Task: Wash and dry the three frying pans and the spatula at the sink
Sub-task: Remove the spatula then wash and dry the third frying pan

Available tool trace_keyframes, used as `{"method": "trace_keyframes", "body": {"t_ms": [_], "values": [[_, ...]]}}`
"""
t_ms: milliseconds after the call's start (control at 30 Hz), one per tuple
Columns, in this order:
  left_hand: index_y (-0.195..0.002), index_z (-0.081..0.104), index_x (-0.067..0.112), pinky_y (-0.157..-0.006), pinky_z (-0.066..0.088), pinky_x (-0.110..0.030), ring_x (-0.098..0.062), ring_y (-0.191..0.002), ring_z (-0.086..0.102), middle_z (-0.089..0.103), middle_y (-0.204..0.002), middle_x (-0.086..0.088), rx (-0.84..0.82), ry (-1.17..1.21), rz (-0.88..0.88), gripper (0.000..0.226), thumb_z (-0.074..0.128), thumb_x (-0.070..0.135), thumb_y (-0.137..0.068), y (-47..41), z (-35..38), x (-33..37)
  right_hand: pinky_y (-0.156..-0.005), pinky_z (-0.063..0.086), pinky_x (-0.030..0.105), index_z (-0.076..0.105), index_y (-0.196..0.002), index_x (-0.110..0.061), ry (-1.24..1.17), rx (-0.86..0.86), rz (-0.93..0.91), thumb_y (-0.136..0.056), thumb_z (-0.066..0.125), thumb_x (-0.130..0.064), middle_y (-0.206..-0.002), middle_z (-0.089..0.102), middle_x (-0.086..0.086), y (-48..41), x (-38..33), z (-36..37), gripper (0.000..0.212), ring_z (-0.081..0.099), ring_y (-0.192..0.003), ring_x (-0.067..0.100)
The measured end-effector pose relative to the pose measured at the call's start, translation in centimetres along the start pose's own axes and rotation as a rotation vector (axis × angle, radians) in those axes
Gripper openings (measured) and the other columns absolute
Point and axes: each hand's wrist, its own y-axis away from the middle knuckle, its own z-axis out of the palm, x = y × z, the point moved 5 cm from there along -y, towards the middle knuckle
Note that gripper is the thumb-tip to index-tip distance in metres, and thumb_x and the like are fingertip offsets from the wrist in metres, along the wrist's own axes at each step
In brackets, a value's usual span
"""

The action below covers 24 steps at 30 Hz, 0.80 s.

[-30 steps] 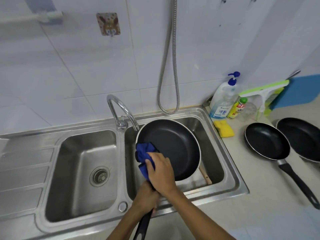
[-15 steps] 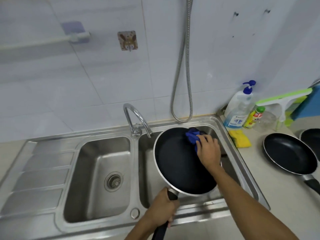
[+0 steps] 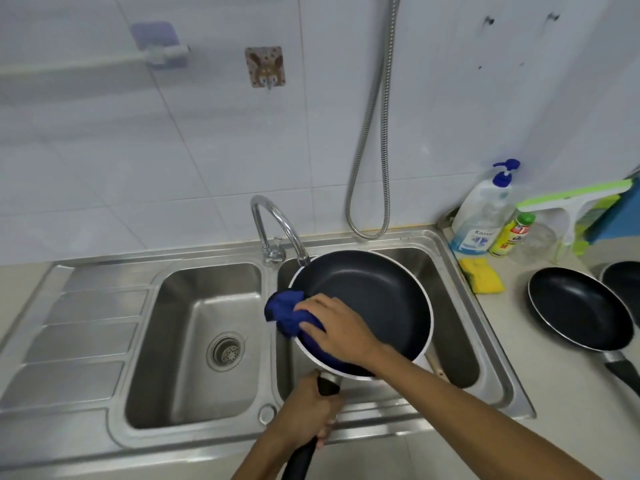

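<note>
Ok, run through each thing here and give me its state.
Large pan: held over the right basin.
Blue cloth: bunched on the pan's left rim.
Left hand: grips the pan's handle.
Right hand: holds the cloth.
Tap: no water seen running.
Nearer counter pan: face up, untouched.

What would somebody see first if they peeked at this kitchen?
The big black pan held over the right bowl of the sink grabs the eye, with the right hand holding a bright blue cloth against its left rim. The left hand grips its handle from below. A second pan and a third pan lie on the counter to the right.
</note>
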Motion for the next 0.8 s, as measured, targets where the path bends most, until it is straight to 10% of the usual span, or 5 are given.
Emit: {"method": "trace_keyframes", "body": {"t_ms": [367, 533, 700, 800], "values": [[-0.09, 0.044, 0.011, -0.041, 0.033, -0.023, -0.015, -0.039, 0.034, 0.046, -0.055, -0.004, 0.097, 0.174, -0.031, 0.02, 0.058, 0.0, -0.08, -0.2, -1.2, -1.2, -0.088, 0.049, 0.041, 0.053, -0.131, -0.029, 0.71, -0.233, 0.372, -0.091, 0.058, -0.038, -0.131, 0.052, 0.003, -0.8, 12.0, -4.2, 0.041, 0.052, -0.118, 0.035], [-0.083, 0.043, 0.013, -0.042, 0.034, -0.024, -0.017, -0.038, 0.037, 0.045, -0.054, -0.007, 0.127, 0.078, -0.001, 0.018, 0.054, 0.002, -0.074, -1.5, -1.9, -0.4, -0.095, 0.048, 0.038, 0.064, -0.118, -0.034, 0.143, -0.442, 0.375, -0.091, 0.053, -0.034, -0.124, 0.064, 0.004, 4.1, 5.9, -1.6, 0.028, 0.062, -0.114, 0.029], [-0.087, 0.05, 0.012, -0.039, 0.037, -0.023, -0.014, -0.037, 0.042, 0.048, -0.05, 0.0, 0.051, -0.021, 0.037, 0.014, 0.051, -0.001, -0.082, -1.3, 0.3, -0.2, -0.093, 0.048, 0.037, 0.063, -0.11, -0.035, -0.343, -0.071, 0.454, -0.09, 0.06, -0.032, -0.115, 0.065, -0.003, 1.0, -0.4, 0.4, 0.021, 0.062, -0.108, 0.022], [-0.077, 0.05, 0.012, -0.042, 0.035, -0.023, -0.012, -0.037, 0.042, 0.046, -0.047, 0.003, 0.092, 0.002, 0.055, 0.018, 0.052, -0.006, -0.08, -1.7, -0.1, 0.5, -0.086, 0.047, 0.035, 0.06, -0.116, -0.034, -0.23, -0.022, 0.395, -0.094, 0.057, -0.035, -0.115, 0.06, -0.001, -0.1, -1.3, 0.3, 0.022, 0.06, -0.105, 0.023]]}}
